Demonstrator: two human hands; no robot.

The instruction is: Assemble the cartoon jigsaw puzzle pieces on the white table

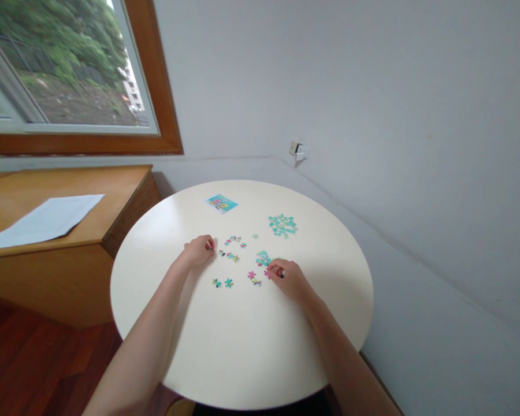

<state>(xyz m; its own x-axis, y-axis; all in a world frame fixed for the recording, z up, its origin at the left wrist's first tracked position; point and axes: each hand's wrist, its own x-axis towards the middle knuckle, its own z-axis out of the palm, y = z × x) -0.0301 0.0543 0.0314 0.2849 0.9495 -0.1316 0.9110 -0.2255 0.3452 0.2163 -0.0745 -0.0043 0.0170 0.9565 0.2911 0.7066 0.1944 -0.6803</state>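
My left hand (198,250) rests on the left side of the puzzle area, its fingers closed on a small, dark-edged puzzle piece (210,247). To the right, my right hand (287,277) is closed, fingertips pinching a pink puzzle piece (267,274) at the table surface. A teal cluster of pieces (263,258) lies just beyond these fingertips, partly covered by them. Between the hands are a curved row of pieces (233,238) and a short row of pieces (229,255). Nearer to me lie pink and yellow pieces (254,278) and two teal pieces (229,283).
The pieces lie on a round white table (225,346). A pile of teal pieces (282,225) is at the far right, and a small picture card (222,203) at the back. Left stands a wooden cabinet (125,190) with paper sheets (47,219). A wall socket (293,148) is behind.
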